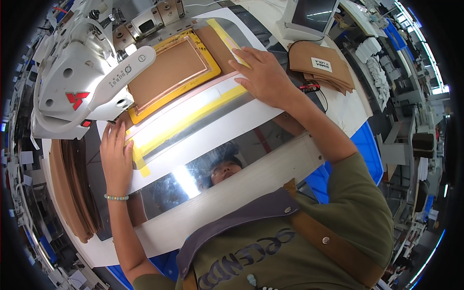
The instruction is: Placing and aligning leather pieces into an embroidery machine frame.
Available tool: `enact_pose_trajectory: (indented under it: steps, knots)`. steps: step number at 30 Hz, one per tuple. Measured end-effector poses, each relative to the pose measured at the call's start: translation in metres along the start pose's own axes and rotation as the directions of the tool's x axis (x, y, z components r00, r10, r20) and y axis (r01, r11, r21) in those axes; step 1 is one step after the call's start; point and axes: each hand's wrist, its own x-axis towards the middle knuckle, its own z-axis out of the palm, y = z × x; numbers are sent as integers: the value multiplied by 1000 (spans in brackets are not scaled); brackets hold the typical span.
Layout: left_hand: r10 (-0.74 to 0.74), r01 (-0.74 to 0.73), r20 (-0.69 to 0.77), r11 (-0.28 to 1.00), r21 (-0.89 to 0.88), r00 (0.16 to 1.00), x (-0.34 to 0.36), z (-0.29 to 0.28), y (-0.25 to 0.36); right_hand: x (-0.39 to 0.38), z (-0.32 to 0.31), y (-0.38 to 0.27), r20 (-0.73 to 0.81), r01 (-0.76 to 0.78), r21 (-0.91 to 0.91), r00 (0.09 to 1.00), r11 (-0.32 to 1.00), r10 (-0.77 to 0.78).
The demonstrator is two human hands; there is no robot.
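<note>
A yellow rectangular frame (207,55) with a brown inner panel (164,72) lies on a brown piece (222,53) on a white board (193,145) edged with yellow tape (183,121). My left hand (116,154) rests at the board's left side, fingers extended at the frame's lower-left corner and tape, partly beside the machine head. My right hand (263,79) lies at the right end, fingers spread over the brown piece's taped right edge. Both hands look open. The white machine (72,77) with its handle overhangs the frame's left part.
Stacks of brown pieces (67,188) (321,72) lie at left and right. A screen (311,17) stands at the back, with cables near the right stack. A reflective plate (159,193) borders the board; blue bins (357,150) sit below the table edge. Cluttered workbenches (411,145) line the far right.
</note>
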Motion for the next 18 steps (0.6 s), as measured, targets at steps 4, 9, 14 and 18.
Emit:
enact_pose_trajectory:
  steps: [4,9,14,18]
  knots:
    - [-43,53,76,989,-138,996,-5,1,1,-13,5,-6,107,-17,20,994,1000,15]
    - [-1,10,65,990,-138,998,-3,3,7,-15,7,-1,136,-82,-29,987,996,86]
    - [-18,17,-11,992,-128,1000,-8,2,5,-22,11,0,58,-83,84,995,993,78]
    - [-65,56,-75,992,-113,995,-15,-1,-4,-21,17,0,41,-69,141,997,988,64]
